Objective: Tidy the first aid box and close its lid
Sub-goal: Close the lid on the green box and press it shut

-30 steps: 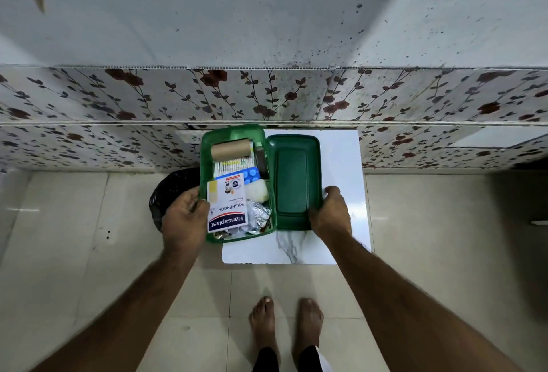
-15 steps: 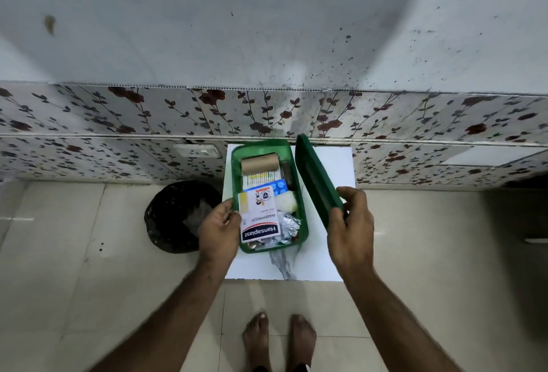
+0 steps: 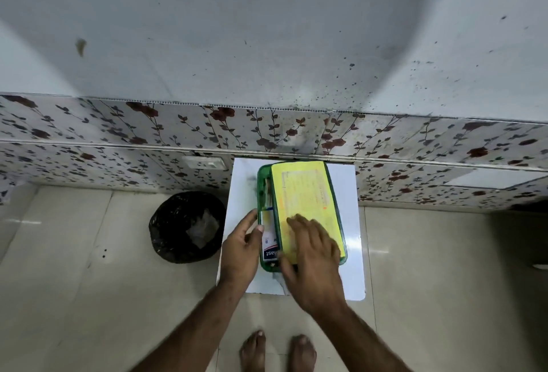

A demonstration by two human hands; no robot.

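Observation:
The green first aid box (image 3: 262,182) lies on a white marble-look board (image 3: 351,223). Its lid (image 3: 305,196), green-rimmed with a yellow label on top, is swung most of the way over the box and leaves a strip open on the left. In that gap I see a white plaster packet (image 3: 269,245) and some paper edges. My right hand (image 3: 311,256) lies flat on the near end of the lid, its thumb curled under the lid's left edge. My left hand (image 3: 241,248) holds the box's left wall, thumb on the rim.
A black bag-lined bin (image 3: 188,226) stands on the floor left of the board. A flower-patterned wall with a white socket (image 3: 204,161) runs behind the box. My bare feet (image 3: 277,351) are on beige floor tiles below.
My right hand has swung the lid from flat open on the right, through upright, down over the box. My left hand stayed on the box's left wall.

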